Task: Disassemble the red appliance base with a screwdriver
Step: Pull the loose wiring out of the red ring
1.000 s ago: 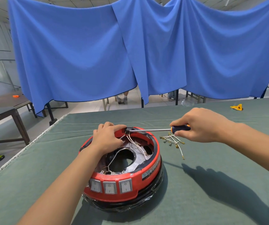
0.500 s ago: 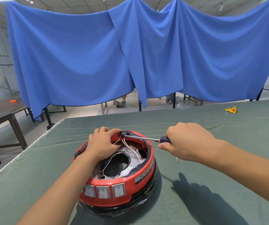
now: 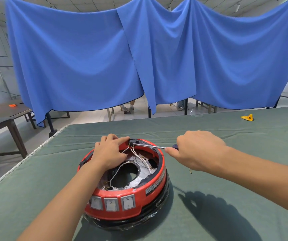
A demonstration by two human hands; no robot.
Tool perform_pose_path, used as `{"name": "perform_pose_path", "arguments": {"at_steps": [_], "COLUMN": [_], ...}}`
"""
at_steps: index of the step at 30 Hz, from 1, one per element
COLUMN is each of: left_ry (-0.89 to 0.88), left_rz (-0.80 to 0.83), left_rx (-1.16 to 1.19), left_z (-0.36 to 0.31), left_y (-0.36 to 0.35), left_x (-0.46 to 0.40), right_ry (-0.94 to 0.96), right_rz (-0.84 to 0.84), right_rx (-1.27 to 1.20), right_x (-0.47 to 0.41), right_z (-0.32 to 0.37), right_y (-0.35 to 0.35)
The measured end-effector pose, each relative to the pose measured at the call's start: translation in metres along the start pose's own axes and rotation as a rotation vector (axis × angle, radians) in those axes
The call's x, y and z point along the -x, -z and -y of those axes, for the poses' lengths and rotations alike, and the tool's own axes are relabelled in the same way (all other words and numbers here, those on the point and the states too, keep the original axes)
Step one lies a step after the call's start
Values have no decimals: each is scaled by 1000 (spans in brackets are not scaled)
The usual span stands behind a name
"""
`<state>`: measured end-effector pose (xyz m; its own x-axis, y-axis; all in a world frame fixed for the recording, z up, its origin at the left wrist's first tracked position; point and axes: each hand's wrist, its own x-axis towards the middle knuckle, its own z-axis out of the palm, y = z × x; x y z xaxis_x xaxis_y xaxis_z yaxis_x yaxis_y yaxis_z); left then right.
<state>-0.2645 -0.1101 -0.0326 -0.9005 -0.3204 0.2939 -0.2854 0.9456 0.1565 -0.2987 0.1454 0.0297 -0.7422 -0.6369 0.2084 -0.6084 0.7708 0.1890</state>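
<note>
- Head view shows your left hand (image 3: 108,152) on the far rim of the red base (image 3: 122,193); its fingers are curled over the rim, and the forefinger tip meets a small black block (image 3: 133,141) fixed at that edge; whether the fingers truly pinch the block you cannot tell from this angle.
- Your right hand (image 3: 198,150) is wrapped tight round the handle of the screwdriver (image 3: 150,146); only a dark stub of handle shows just beyond your thumb; the bare metal shaft runs from those fingers across the far side of the base, nearly level, and its tip sits at the black block, right beside your left forefinger.
- White wires (image 3: 139,157) drop from under the block, just below your left fingertips, into the open inside of the base; another white wire loops round the dark round hole in the middle.
- Three grey rocker switches (image 3: 111,204) sit in a row on the wall of the base nearest you, well away from both sets of fingers.
- The base stands on the green table cloth (image 3: 35,188), between your two forearms; a small metal fitting (image 3: 190,170) lies on the cloth just under your right wrist.
- A yellow scrap (image 3: 247,117) lies far beyond your right knuckles; a blue curtain (image 3: 139,58) hangs behind the table.
</note>
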Motion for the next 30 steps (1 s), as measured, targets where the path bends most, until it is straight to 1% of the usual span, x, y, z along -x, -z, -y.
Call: {"name": "perform_pose_path", "arguments": {"at_steps": [3, 9, 12, 14, 16, 18, 20, 22, 24, 28, 30], "left_ry": [-1, -1, 0, 2, 2, -5, 0, 52, 83, 43, -7], "left_rz": [2, 12, 9, 17, 17, 4, -36, -96, -121, -78, -64], "left_rx": [-7, -2, 1, 0, 5, 28, 104, 236, 281, 165, 13], "left_z": [1, 0, 0, 0, -1, -2, -2, -2, -4, -8, -10], "left_y": [0, 0, 0, 1, 2, 2, 3, 7, 9, 10, 8], "left_x": [1, 1, 2, 2, 3, 5, 6, 7, 8, 12, 14], "right_ry": [-15, 43, 103, 166, 191, 165, 112, 58, 9, -91, -138], "right_rz": [-30, -60, -53, -53, -74, -90, -100, -123, -139, -104, -86], "right_rx": [-40, -9, 38, 69, 75, 58, 20, -24, -88, -243, -349], "right_x": [-4, -15, -14, -15, -17, -17, -15, -11, -8, -7, -8], "right_z": [-10, -27, -28, -19, -11, -10, -17, -25, -30, -22, -13], "right_y": [-3, -7, -10, -15, -19, -20, -21, -24, -28, -39, -45]}}
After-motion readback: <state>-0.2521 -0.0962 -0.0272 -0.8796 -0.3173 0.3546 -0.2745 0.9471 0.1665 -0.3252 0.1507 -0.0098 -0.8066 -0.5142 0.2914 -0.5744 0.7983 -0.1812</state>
